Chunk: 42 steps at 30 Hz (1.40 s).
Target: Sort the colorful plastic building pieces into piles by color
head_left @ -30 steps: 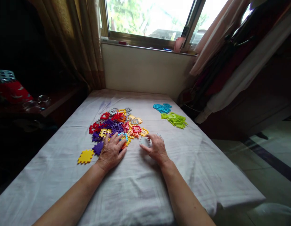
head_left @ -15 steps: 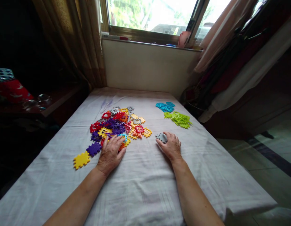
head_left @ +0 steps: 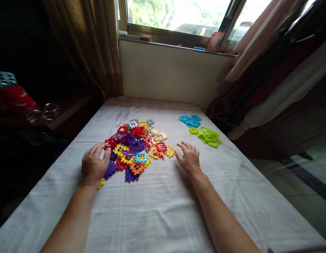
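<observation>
A mixed heap of flat notched plastic pieces point(head_left: 134, 144) in red, purple, yellow, orange and grey lies on the cloth-covered table. At the heap's left edge is my left hand point(head_left: 95, 164), fingers apart over a purple piece point(head_left: 110, 170), with a yellow piece point(head_left: 100, 183) mostly hidden under the wrist. A light blue frame piece point(head_left: 141, 157) rests on the near side of the heap. My right hand point(head_left: 188, 157) is open to the right of the heap, with no piece visible in it. Beyond it lie a green pile point(head_left: 206, 136) and a blue pile point(head_left: 190, 121).
The white tablecloth point(head_left: 157, 214) covers the table up to the wall below the window. On a dark surface at the left are glasses point(head_left: 41, 113) and a red patterned item point(head_left: 17, 99). Clothes point(head_left: 273, 102) hang at the right.
My left hand has moved left from the heap's near side to its left edge, uncovering pieces there. The grey piece at my right hand is no longer visible. The view has shifted slightly.
</observation>
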{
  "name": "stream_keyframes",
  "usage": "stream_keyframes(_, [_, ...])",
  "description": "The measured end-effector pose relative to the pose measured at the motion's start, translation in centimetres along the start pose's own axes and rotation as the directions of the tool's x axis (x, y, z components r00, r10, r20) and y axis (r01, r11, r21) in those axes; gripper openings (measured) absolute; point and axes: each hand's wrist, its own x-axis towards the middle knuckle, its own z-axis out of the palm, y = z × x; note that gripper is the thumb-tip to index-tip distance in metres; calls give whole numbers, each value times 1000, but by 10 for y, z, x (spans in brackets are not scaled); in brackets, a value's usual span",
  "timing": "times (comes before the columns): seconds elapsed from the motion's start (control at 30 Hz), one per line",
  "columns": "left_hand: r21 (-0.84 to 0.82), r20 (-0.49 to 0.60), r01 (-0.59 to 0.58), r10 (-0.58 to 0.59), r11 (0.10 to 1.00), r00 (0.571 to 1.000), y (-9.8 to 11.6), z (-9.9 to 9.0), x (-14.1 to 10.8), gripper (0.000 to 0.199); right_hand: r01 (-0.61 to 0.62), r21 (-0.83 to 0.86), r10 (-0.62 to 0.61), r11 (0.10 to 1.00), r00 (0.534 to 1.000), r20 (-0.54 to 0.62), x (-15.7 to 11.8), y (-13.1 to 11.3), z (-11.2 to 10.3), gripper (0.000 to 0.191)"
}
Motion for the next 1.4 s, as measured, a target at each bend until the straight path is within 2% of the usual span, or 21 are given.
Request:
stream_keyframes(0.1, [-21,12,36,-36,999,999,-8,-1,2,39,47,59,-52,997,994,94,32,-25,12,34])
stream_keyframes(0.2, [-29,26,144,-144,989,989,-16,-1,3,35,23,66,-34,998,985,170,59,-45,25,39])
stream_keyframes(0.3, [-24,90,307,-303,952,949,-22,2,5,35,19,38,-27,999,970,240,75,-56,36,43])
stream_keyframes(0.37, [-16,132,364,-358,931,924,-25,5,6,36,27,19,-31,999,960,280,80,-60,40,42])
stream_keyframes(0.47, [-4,162,325,-320,946,933,-28,9,7,35,42,1,-41,999,959,282,81,-62,42,38])
stream_keyframes(0.53, [-2,164,281,-276,960,947,-29,9,7,33,49,3,-49,999,971,236,79,-62,41,38])
stream_keyframes(0.63, [3,158,241,-239,970,958,-31,9,7,31,35,36,-39,999,993,114,71,-52,33,38])
stream_keyframes(0.77, [20,168,213,-214,977,962,-31,10,6,29,0,60,0,998,1000,-1,45,-10,15,39])
stream_keyframes(0.93, [23,169,216,-217,976,961,-32,13,6,28,-39,-14,39,999,999,-3,-3,47,-7,38])
stream_keyframes(1.07, [28,186,210,-211,977,960,-32,14,6,32,-1,-110,5,994,999,38,-25,56,-11,47])
stream_keyframes(1.2, [29,191,204,-206,979,960,-33,14,6,32,39,-140,-30,989,997,68,-12,50,-2,39])
stream_keyframes(1.3, [38,187,200,-204,979,961,-34,15,5,34,50,-120,-42,992,997,66,15,47,8,37])
stream_keyframes(1.4, [53,196,198,-205,979,959,-35,17,4,37,-6,-118,12,993,999,52,41,44,16,37])
